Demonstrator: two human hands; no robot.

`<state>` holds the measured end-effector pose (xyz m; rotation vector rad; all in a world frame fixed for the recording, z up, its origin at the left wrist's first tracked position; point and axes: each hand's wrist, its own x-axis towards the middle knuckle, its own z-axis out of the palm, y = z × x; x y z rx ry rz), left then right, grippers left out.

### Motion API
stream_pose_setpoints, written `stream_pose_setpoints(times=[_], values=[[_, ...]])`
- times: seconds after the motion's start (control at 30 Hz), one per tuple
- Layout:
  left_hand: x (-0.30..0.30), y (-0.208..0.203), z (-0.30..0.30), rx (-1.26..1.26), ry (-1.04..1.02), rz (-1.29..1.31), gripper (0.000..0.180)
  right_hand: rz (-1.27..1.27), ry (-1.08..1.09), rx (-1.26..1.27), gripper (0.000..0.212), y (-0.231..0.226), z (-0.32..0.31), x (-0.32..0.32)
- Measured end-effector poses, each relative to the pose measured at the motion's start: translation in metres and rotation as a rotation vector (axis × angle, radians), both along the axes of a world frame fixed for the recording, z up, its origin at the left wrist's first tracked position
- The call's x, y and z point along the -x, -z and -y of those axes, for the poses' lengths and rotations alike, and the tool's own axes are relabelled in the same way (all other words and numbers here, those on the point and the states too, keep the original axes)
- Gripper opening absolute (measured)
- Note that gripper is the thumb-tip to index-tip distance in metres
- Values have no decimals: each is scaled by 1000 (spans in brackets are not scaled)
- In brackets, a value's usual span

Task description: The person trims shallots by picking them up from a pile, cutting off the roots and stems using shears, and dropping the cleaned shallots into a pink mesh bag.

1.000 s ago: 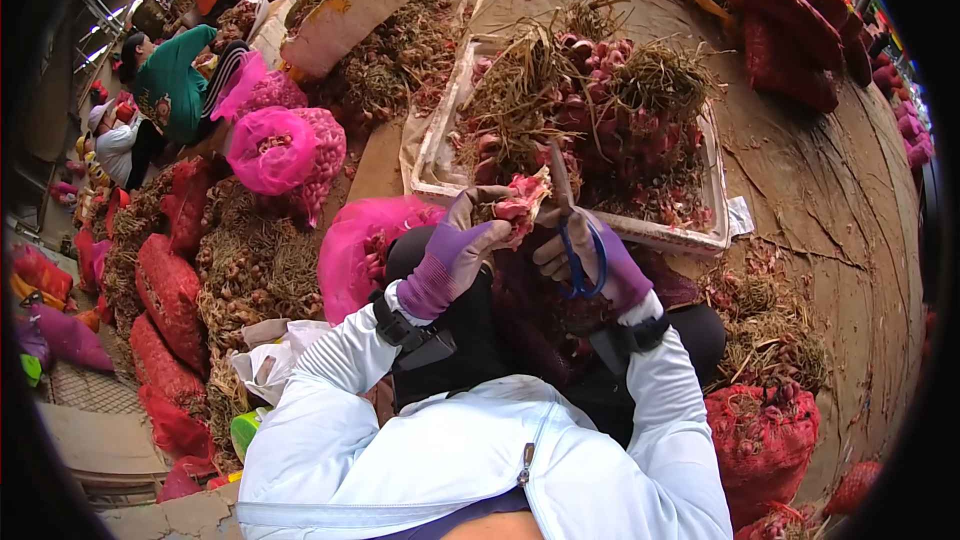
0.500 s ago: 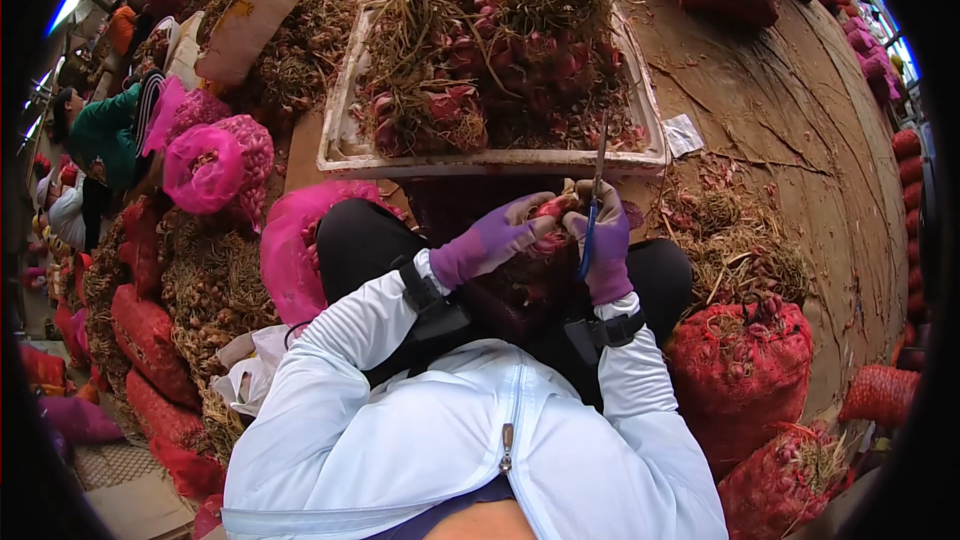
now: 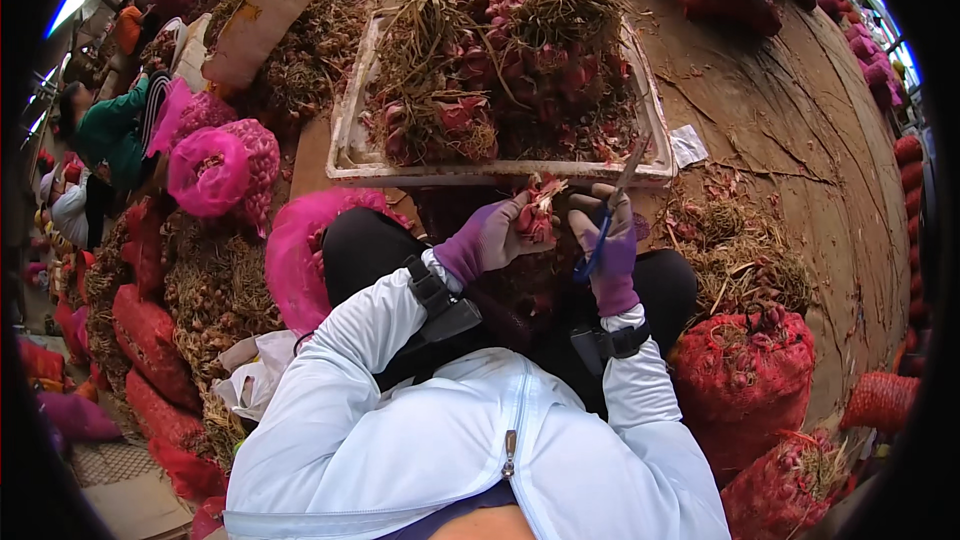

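My left hand (image 3: 487, 239), in a purple and grey glove, is closed around a small bunch of red shallots (image 3: 537, 214) with their pale, dry ends pointing up. To its right, my gloved right hand (image 3: 616, 252) grips blue-handled scissors (image 3: 601, 237), the blades slanting up and away. A small gap separates the scissors from the bunch. Just beyond both hands stands a white foam tray (image 3: 345, 152), heaped with dry-stalked bundles of shallots (image 3: 480, 65). Whether the blades are parted is too blurred to tell.
Pink net bags (image 3: 302, 245) of shallots lie at my left knee, near a white plastic bag (image 3: 262, 377). Red net sacks (image 3: 742, 370) stand on my right, below a pile of dry trimmings (image 3: 750, 260). Another person in green (image 3: 112, 138) sits far left.
My hands have drawn apart, the right moving slightly right with the scissors, now tilted more. The shallots in my left hand have turned so their dry ends show.
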<state>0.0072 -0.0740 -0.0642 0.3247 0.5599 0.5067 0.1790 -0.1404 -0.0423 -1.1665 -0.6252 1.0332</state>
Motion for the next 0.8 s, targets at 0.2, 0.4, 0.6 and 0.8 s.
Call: stream_pose_setpoints(times=[0.2,0.4,0.6,0.8], values=[[-2,-1,16,-214,-77,-189,35,822,-57,-14,46,-3,1,26],[-1,-5,25,-150,-51,-64,33,-288,-255,157,48,-11,1,3],[-5,-14,24,-80,31,-270,35,-304,-183,189,47,-24,6,11],[-18,-4,33,-479,-217,-658,35,-10,-254,145,47,-7,4,24]])
